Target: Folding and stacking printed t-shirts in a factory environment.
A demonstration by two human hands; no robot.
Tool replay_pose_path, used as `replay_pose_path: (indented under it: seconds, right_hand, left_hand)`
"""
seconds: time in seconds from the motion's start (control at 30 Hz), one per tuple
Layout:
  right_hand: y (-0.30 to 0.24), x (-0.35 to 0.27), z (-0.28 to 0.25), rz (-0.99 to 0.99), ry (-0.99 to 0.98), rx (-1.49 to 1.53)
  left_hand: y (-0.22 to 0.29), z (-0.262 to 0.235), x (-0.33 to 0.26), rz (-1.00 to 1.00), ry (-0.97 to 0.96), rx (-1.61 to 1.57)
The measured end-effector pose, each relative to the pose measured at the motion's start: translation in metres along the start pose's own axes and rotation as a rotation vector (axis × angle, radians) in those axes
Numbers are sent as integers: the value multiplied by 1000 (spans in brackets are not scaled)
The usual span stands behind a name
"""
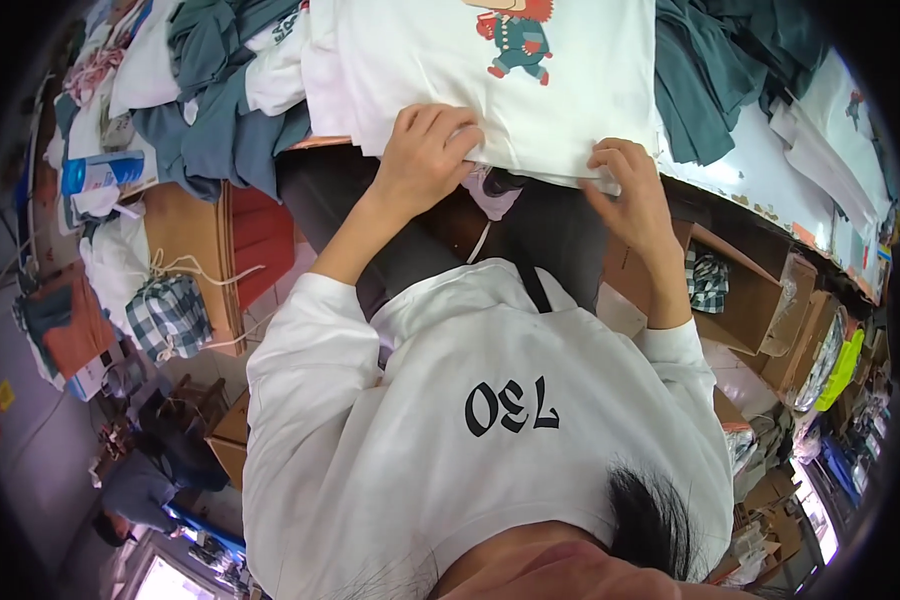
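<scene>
The left hand [422, 160] and the right hand [632, 195] both pinch the near edge of one white shirt [490, 85] with a cartoon print, lying on the worktop [770, 180]. The fingers are closed on the cloth. The shirt hangs over the edge, so it could slide off if one hand lets go. Two hands, one white shirt, a pile of green-grey clothes [215, 120] on the left

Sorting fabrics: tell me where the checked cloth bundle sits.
Head view, person's left: the checked bundle hangs beside the brown cardboard box, below the white bag.
</scene>
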State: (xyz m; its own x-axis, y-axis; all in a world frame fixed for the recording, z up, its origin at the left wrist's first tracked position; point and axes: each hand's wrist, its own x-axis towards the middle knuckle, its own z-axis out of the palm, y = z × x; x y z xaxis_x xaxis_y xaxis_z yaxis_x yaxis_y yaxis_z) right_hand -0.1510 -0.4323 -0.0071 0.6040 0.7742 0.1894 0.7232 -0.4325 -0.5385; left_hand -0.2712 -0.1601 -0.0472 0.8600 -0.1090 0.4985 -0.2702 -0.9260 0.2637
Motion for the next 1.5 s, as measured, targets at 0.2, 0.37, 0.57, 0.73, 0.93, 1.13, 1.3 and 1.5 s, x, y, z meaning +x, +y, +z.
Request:
replay_pose_path:
  seconds: [0.2,0.37,0.57,0.73,0.93,1.13,1.3,1.5]
  right_hand:
    - [19,5,-3,-14,-68,43]
    - [20,14,-6,48,-173,117]
    - [23,15,4,157,-44,173]
    - [51,22,11,28,245,-153]
    - [16,54,-25,6,263,-122]
    - [2,92,-74,-241,441,-83]
    - [-15,117,-115,-209,596,-130]
    - [-34,129,-150,-331,847,-254]
  left_hand:
    - [-36,-27,27,77,-291,-295]
    - [-33,-41,42,-40,-492,-407]
    - [-18,-50,49,62,-364,-403]
    - [-18,-38,43,-147,-218,-344]
    - [-25,-64,69,-131,-157,-332]
    - [-45,-109,99,42,-205,71]
    - [-39,-158,136,20,-38,173]
    - [-26,-199,151,208,129,346]
